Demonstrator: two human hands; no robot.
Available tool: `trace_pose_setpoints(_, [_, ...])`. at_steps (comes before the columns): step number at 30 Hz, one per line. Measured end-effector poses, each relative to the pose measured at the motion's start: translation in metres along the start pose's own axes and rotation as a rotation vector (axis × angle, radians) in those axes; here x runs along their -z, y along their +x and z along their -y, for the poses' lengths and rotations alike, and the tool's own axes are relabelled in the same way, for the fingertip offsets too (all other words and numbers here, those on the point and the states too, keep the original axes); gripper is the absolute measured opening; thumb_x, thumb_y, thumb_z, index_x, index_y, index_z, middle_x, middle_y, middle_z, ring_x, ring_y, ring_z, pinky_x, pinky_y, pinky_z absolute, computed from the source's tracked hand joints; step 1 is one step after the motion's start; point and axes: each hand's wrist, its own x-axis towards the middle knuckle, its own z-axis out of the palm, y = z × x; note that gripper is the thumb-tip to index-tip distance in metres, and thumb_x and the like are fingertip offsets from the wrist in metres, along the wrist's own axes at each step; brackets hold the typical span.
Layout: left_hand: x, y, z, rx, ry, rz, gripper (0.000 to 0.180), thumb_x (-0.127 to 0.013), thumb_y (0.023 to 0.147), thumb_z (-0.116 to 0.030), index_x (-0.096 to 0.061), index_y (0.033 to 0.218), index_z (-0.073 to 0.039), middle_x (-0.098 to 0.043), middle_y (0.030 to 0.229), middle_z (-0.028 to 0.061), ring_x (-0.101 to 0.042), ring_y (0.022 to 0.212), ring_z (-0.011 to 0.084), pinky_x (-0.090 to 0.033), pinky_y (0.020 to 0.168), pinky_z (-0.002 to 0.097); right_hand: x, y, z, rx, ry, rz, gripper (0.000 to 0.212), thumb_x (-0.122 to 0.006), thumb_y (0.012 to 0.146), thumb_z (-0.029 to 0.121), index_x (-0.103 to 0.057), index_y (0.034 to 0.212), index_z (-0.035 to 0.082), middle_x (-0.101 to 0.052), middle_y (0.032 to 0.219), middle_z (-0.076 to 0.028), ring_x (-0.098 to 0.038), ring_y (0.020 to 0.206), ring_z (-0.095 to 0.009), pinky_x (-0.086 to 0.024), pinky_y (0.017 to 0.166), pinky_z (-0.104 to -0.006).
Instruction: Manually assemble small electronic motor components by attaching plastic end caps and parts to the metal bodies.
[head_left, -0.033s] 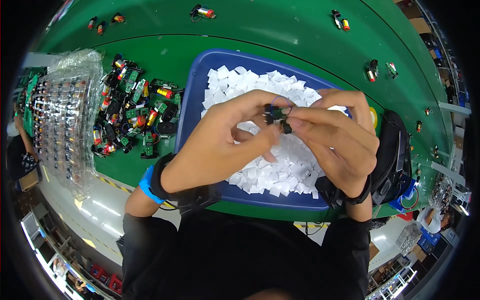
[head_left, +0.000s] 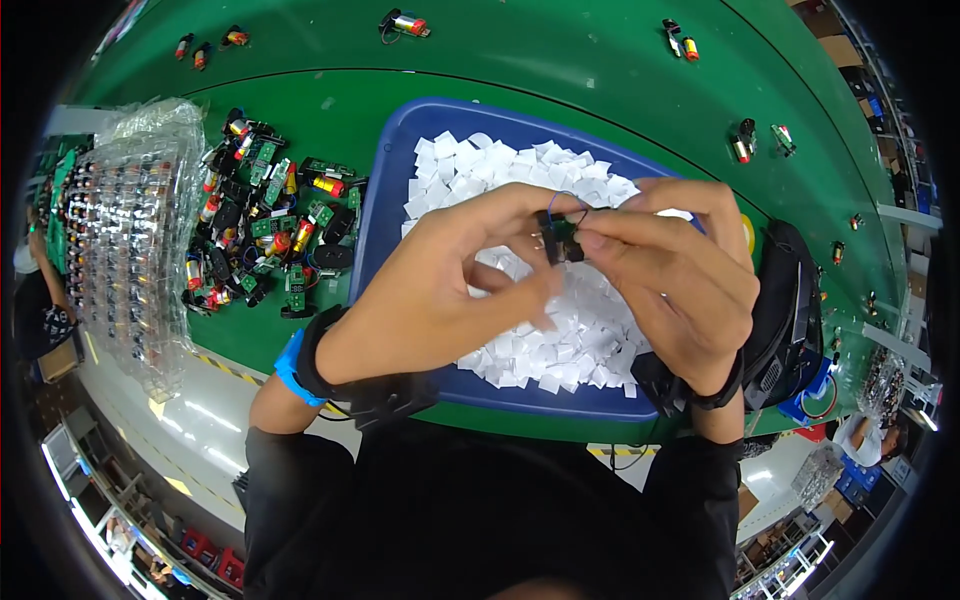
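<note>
Turned and slightly lowered since the earlier frame: one small electronic module, its green face then showing more plainly; the left thumb had also dropped a little away from it.

Item, module: dark, nearly black, blocky in outline, with a dull green patch and a thin blue wire loop arching over its top. Finer detail was blurred. Location: held aloft between the two hands, above a blue tray heaped with small white paper pieces.

Right grip: pinched on the module's right side, thumb against forefinger. Left grip: fingers curled about the module's left side, forefinger reaching along its top, thumb lower down; whether it clasped the piece could not be told.

Adjacent stock, on the green worktop: left of the tray, a jumbled pile of circuit boards with red-and-yellow cylinders among black parts; beyond it, clear plastic packaging with rows of parts.
</note>
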Motion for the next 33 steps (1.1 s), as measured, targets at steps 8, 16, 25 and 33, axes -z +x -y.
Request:
trace_pose_setpoints(8, [-0.004,0.001,0.006,-0.068,-0.033,-0.035,0.038,-0.062,0.089,0.007,-0.056,0.126,0.005,-0.062,0.109,0.0096,-0.060,0.096,0.0132,-0.065,0.071,0.0291,0.004,0.001,0.003,-0.022,0.066,0.035,0.026,-0.081,0.061,0.002,-0.075,0.086,0.004,-0.073,0.093,-0.007,-0.062,0.087,-0.025,-0.053,0.071,-0.0335])
trace_pose_setpoints(16, [-0.003,0.001,0.005,-0.070,0.120,0.013,0.040,-0.065,0.090,0.007,-0.052,0.127,0.007,-0.060,0.125,0.0191,-0.067,0.102,0.0196,-0.065,0.071,0.0309,0.009,0.004,0.012,-0.060,-0.038,0.067,0.032,-0.086,0.062,0.001,-0.076,0.092,0.008,-0.069,0.094,-0.007,-0.061,0.088,-0.027,-0.057,0.078,-0.0393])
trace_pose_setpoints(25, [-0.008,-0.001,0.008,-0.218,-0.034,-0.112,0.037,-0.067,0.091,0.003,-0.056,0.126,0.009,-0.064,0.123,0.0219,-0.069,0.104,0.0242,-0.066,0.072,0.0311,0.024,0.004,0.017,-0.215,0.066,0.030,0.042,-0.090,0.068,0.008,-0.063,0.099,0.002,-0.060,0.092,-0.009,-0.059,0.088,-0.023,-0.050,0.075,-0.0329])
trace_pose_setpoints(33, [-0.005,-0.003,0.012,-0.345,0.135,-0.088,0.036,-0.068,0.091,0.003,-0.057,0.125,0.009,-0.066,0.118,0.0213,-0.069,0.106,0.0258,-0.064,0.078,0.0309,0.016,-0.003,0.017,-0.459,0.439,0.090,0.021,-0.084,0.076,0.004,-0.068,0.087,-0.003,-0.068,0.075,-0.010,-0.062,0.059,-0.014,-0.046,0.055,-0.0251])
